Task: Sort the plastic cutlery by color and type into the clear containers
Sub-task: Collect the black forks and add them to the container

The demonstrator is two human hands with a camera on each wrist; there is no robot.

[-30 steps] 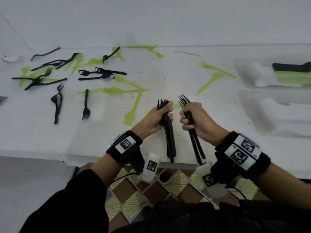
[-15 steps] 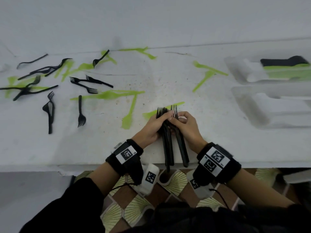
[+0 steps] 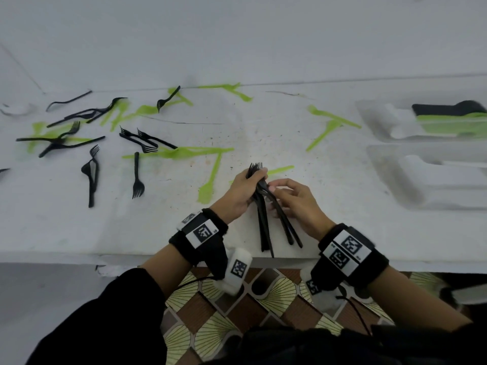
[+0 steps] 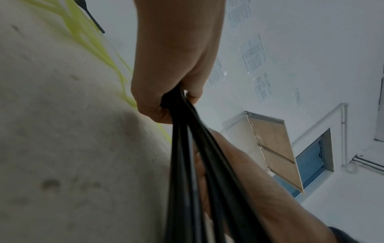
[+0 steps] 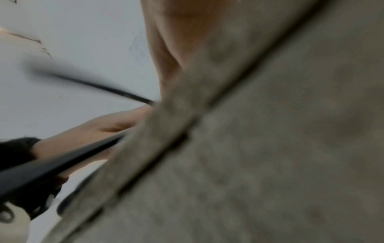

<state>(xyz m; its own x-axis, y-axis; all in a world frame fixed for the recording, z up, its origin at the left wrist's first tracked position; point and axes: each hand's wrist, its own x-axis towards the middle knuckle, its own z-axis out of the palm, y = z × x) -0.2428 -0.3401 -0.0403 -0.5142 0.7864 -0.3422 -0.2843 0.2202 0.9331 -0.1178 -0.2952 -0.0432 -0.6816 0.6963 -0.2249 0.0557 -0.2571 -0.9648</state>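
Near the table's [image 3: 263, 133] front edge, the left hand [image 3: 238, 193] grips a bundle of black forks [image 3: 263, 219]; the right hand [image 3: 297, 204] apparently pinches its splayed handles. Uneven handles could slip out before reaching the clear containers [image 3: 390, 177].

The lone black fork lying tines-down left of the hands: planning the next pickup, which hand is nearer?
Left. The left hand sits just right of that fork; the right hand lies farther right.

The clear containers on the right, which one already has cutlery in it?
The far container, nearest the wall: black and green pieces lie stacked in it. The near container below it shows only its pale moulded inside.
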